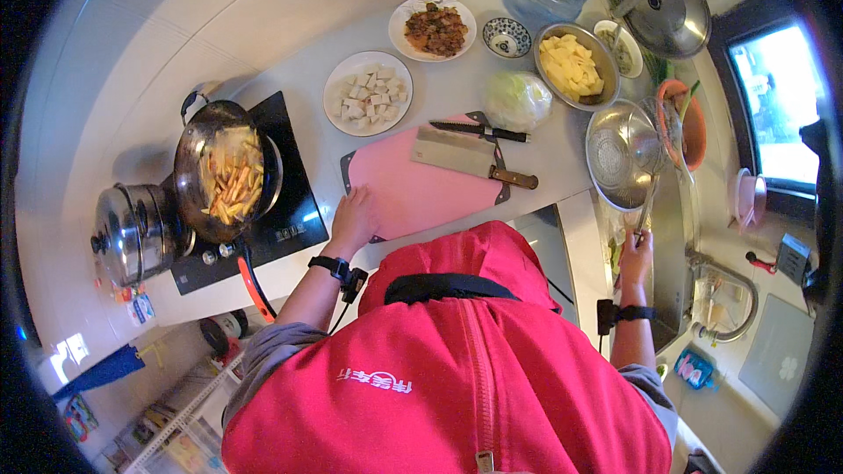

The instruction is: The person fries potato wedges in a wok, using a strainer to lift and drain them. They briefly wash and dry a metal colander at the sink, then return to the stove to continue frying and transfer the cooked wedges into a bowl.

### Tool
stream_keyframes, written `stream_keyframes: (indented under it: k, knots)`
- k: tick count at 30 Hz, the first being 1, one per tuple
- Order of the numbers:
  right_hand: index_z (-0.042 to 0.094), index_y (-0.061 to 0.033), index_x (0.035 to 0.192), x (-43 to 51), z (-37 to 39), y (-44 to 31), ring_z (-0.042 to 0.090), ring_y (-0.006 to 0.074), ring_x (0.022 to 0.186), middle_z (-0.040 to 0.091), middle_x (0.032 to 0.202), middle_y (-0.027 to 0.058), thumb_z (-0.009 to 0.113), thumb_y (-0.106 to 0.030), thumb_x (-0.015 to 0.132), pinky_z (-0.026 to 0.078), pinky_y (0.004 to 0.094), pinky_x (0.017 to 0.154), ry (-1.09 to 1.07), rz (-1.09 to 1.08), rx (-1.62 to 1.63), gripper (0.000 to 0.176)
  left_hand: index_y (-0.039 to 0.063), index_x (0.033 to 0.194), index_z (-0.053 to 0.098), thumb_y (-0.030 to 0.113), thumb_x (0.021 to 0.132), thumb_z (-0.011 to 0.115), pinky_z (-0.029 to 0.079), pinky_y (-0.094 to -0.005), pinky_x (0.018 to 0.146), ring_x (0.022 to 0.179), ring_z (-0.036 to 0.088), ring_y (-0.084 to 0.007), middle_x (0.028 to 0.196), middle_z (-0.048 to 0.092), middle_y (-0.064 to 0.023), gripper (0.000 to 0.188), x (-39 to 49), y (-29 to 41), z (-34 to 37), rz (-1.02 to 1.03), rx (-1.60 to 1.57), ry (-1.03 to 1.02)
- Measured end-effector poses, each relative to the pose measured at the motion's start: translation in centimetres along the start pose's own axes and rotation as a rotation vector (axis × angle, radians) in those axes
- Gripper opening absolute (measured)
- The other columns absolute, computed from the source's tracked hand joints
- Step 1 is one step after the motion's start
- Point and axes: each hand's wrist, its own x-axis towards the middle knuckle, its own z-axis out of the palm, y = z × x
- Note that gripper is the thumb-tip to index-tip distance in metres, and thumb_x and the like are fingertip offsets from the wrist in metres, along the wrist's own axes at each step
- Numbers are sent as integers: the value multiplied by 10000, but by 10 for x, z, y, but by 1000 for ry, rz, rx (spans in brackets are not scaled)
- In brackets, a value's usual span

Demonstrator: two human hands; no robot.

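Note:
My left hand (355, 218) rests with its fingers on the near left corner of a pink cutting board (408, 191) and holds nothing. On the board's right side lie a cleaver (454, 150) with a wooden handle and a serrated knife (504, 134) with a black handle. At the right, my right hand (636, 257) is closed around the handle of a wire skimmer (649, 158), whose head is over the rim of a perforated metal colander (609, 145). A wok (191, 145) with browned strips of food (234, 191) stands on the black cooktop (290, 210) at the left.
Beyond the board are a plate of white cubes (370, 97), a plate of cooked food (436, 29), a patterned bowl (506, 38), a wrapped cabbage (520, 100) and a metal bowl of yellow slices (571, 69). The wok's orange handle (253, 286) juts over the counter edge; a steel pot (135, 234) stands left.

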Motion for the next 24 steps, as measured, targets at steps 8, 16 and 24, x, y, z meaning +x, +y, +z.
stream_keyframes:
  k: [8,16,24]
  knots:
    - [570,-67,1038,-14,24,-69,457,49,489,543,654,-9,627,-147,889,366,216,412,-288,-172,267,178,28,1433,282,238,798,650,217,-494,1127,1402,259,-287,1503,289,-138,764,1,12,-7,-161,159,-67]
    - [631,-87,1081,-19,86,-98,651,251,722,663,825,155,648,-198,836,512,362,674,-491,-637,-117,270,47,1371,404,135,844,547,289,-466,1087,1323,384,-313,1430,398,-160,553,22,-14,-5,-236,177,43]
    - [636,-140,1028,-23,153,-114,620,311,848,639,898,99,650,-267,805,510,429,718,-534,-1045,-296,257,6,1205,521,84,749,655,420,-415,971,1110,525,-366,1180,565,-208,482,-75,29,24,-439,-283,501]
